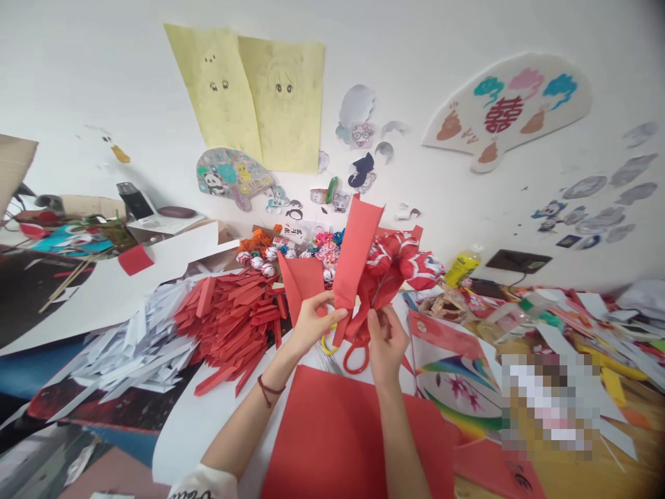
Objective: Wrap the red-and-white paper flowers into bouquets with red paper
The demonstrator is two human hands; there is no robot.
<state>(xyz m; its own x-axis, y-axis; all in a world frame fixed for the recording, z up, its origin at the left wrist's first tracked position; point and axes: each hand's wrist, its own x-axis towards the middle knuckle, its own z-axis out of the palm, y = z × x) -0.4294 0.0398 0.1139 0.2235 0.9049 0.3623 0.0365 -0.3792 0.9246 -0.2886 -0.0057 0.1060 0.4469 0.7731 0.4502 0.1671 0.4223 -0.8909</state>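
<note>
My left hand (316, 320) pinches the lower end of a folded red paper strip (359, 242) between thumb and fingers, and the strip stands up and tilts slightly right. My right hand (387, 339) is closed at the right, its thumb and fingertips pressed together at the edge of the red paper. Below the hands show a yellow scissor handle loop (327, 344) and a red scissor handle loop (356, 359); their blades are hidden. Behind the strip lie red-and-white wrapped balls (423, 269). A large red sheet (332, 436) lies flat beneath my forearms.
To the left lie a pile of red paper strips (233, 322) and a pile of white strips (140, 346). A yellow bottle (464, 265) stands near the wall. Paper scraps and a printed folder (451, 374) cover the right side.
</note>
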